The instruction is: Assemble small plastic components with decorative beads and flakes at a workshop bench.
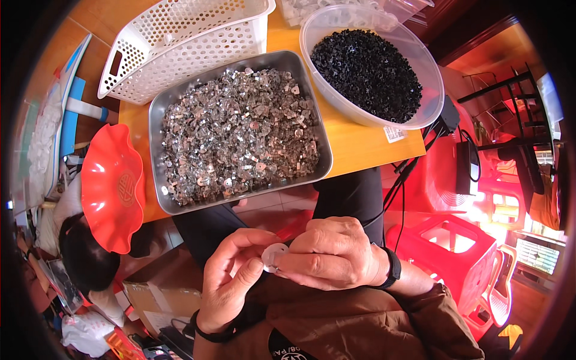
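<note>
In the head view, the left hand (231,282) and the right hand (333,252) meet low in the middle of the picture, above the person's lap. Between them sits a small round translucent white plastic disc (274,257). The left thumb and forefinger are closed on its left edge, and the curled fingers of the right hand press on it from the right, so both hands grip it tightly. Whether a smaller piece is also pinched under the right fingertips cannot be told, as they cover that side. A black band sits on each wrist.

Beyond the hands, on an orange-yellow wooden table (360,147), lies a rectangular stainless-steel tray (157,120) heaped with small shiny metal clips. Its near edge overhangs the table toward the person's dark-trousered knees. To the right of it stands a round clear plastic bowl (435,90) filled with small black plastic pieces. Behind the tray rests a white perforated plastic basket (180,42), tilted. To the left of the tray sits a red wavy-rimmed plastic dish (111,186). At the right, below the table, stand red plastic stools (456,252), with black cables hanging from the table edge.
</note>
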Demonstrator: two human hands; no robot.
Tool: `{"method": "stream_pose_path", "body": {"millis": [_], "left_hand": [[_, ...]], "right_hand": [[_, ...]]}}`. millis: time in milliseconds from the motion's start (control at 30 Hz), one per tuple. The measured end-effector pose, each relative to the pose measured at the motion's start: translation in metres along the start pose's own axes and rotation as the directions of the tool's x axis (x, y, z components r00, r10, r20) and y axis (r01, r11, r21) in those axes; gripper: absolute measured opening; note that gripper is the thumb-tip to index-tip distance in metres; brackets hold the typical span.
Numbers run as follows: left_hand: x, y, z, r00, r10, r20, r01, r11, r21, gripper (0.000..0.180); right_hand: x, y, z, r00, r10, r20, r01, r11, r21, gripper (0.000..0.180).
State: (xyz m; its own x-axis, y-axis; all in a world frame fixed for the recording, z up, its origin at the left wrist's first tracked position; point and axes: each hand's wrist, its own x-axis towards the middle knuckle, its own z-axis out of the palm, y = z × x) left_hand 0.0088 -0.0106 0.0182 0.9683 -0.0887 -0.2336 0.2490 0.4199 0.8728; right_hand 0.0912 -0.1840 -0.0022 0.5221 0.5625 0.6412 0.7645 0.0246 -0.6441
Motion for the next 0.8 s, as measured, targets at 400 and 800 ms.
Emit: {"method": "stream_pose_path", "body": {"millis": [400, 800], "left_hand": [[0.0, -0.001, -0.001, 0.999, -0.021, -0.03, 0.022, 1.0, 0.023, 0.032], [0.001, -0.002, 0.0, 0.998, -0.05, -0.039, 0.05, 0.999, -0.018, 0.027]], "right_hand": [[0.001, 0.002, -0.006, 0.996, 0.03, 0.08, -0.031, 0.999, 0.02, 0.026], [0.007, -0.006, -0.012, 0.963, 0.202, 0.178, -0.225, 0.967, 0.118, 0.023]]}}
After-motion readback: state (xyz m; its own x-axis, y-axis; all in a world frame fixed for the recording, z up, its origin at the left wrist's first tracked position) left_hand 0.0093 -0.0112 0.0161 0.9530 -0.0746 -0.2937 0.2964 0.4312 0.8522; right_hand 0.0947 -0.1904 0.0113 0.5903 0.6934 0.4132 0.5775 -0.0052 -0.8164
